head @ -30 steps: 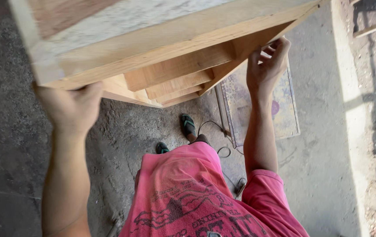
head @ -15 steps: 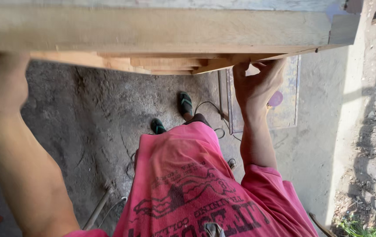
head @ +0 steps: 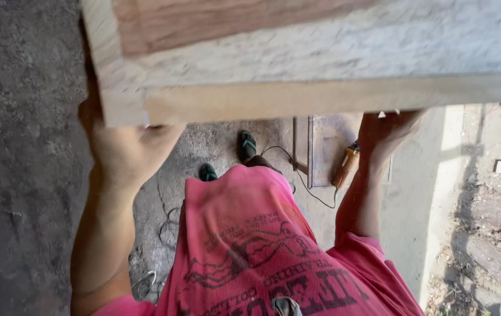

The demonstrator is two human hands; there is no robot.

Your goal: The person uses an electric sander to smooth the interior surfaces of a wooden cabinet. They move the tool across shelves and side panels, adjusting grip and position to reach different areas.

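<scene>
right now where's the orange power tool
In the head view the orange power tool lies on the floor right of centre, on a flat board, just left of the right hand and right of the sandalled feet.

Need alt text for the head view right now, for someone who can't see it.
Both hands, left hand and right hand, hold up a large wooden frame from below, above a concrete floor. Beneath it show a pink printed shirt, sandalled feet, and a corded power tool on the floor.

Both hands, left (head: 124, 155) and right (head: 385, 131), grip a raised wooden frame (head: 321, 64) from beneath.
</scene>
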